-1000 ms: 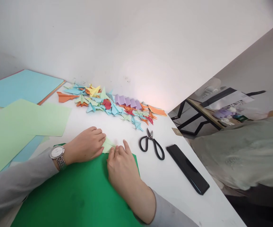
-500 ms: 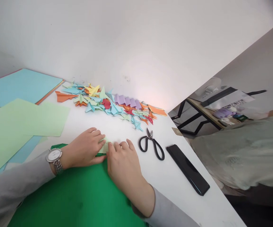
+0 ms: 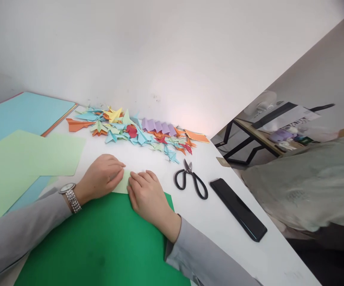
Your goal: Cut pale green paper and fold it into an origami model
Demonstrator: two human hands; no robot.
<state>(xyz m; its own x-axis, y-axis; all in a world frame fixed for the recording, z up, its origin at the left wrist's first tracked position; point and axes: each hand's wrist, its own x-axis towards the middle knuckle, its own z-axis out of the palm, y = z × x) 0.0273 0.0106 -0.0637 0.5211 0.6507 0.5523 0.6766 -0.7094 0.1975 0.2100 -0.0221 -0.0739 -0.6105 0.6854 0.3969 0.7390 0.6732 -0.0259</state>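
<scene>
A small piece of pale green paper (image 3: 122, 185) lies at the far edge of a dark green sheet (image 3: 100, 238), mostly covered by my hands. My left hand (image 3: 102, 176), with a wristwatch (image 3: 70, 194) at its wrist, is closed with thumb and fingers at the paper's left end. Bent over the right end is my right hand (image 3: 148, 194), its fingers together and pressing the paper. Whether the paper has a fold under the fingers cannot be seen.
Folded paper shapes (image 3: 136, 131) in many colours line the wall. Black-handled scissors (image 3: 188, 178) and a long black case (image 3: 239, 210) lie right. Pale green sheets (image 3: 11, 167) and a blue-topped stack (image 3: 26, 111) are left. Beyond the table's right edge is a person (image 3: 306, 190).
My left hand has shifted slightly left and up, and more of the pale green paper shows between the hands. The dark green sheet's far edge now looks flatter.
</scene>
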